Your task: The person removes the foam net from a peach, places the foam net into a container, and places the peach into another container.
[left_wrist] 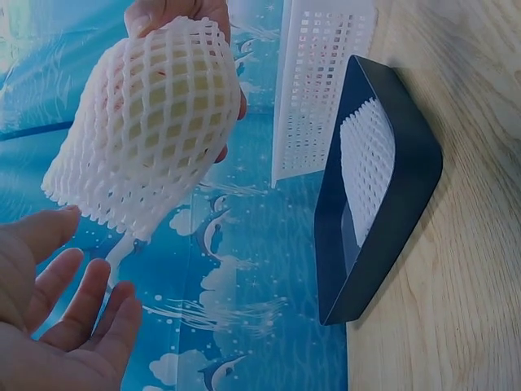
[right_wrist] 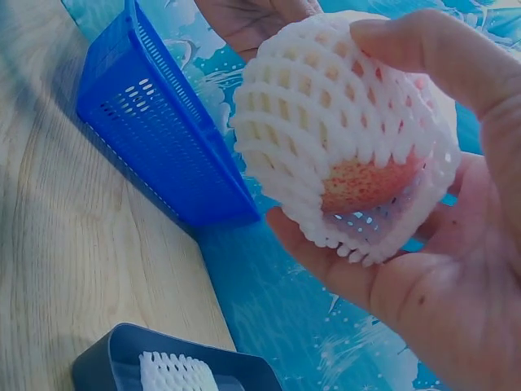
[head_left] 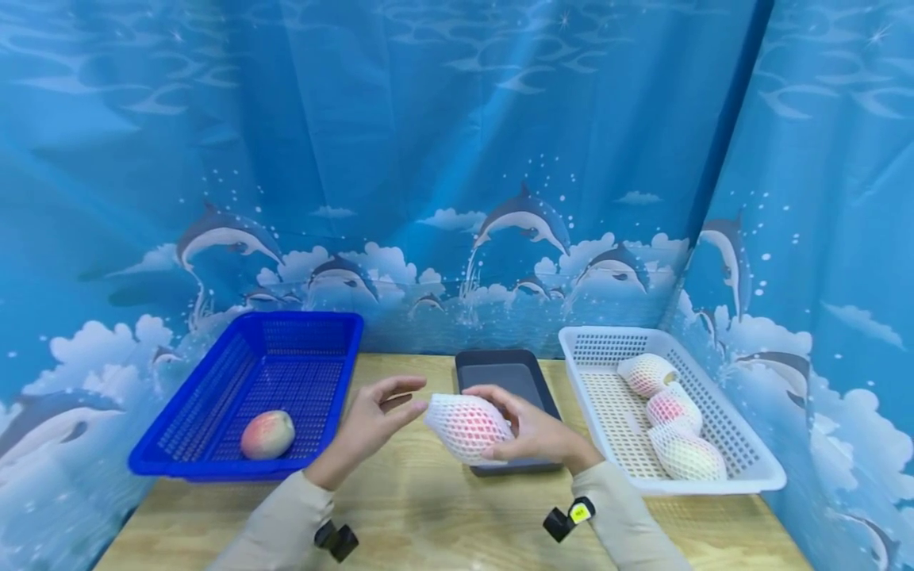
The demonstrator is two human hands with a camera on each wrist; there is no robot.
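A peach (right_wrist: 370,183) in a white foam net sleeve (head_left: 467,428) is held above the table by my right hand (head_left: 531,432), thumb on the near side and fingers round the back. Reddish skin shows through the sleeve's open end in the right wrist view. My left hand (head_left: 374,420) is just left of the sleeve's other end, fingers loosely bent and holding nothing. In the left wrist view its thumb (left_wrist: 49,232) is close to the sleeve's edge; whether they touch I cannot tell.
The blue basket (head_left: 246,388) at left holds one bare peach (head_left: 267,434). In the white basket (head_left: 743,428) at right lie several net-wrapped peaches (head_left: 687,454). Behind my right hand, the dark grey tray (head_left: 503,379) contains another foam net (left_wrist: 368,167). A dolphin-print curtain (head_left: 428,159) hangs behind.
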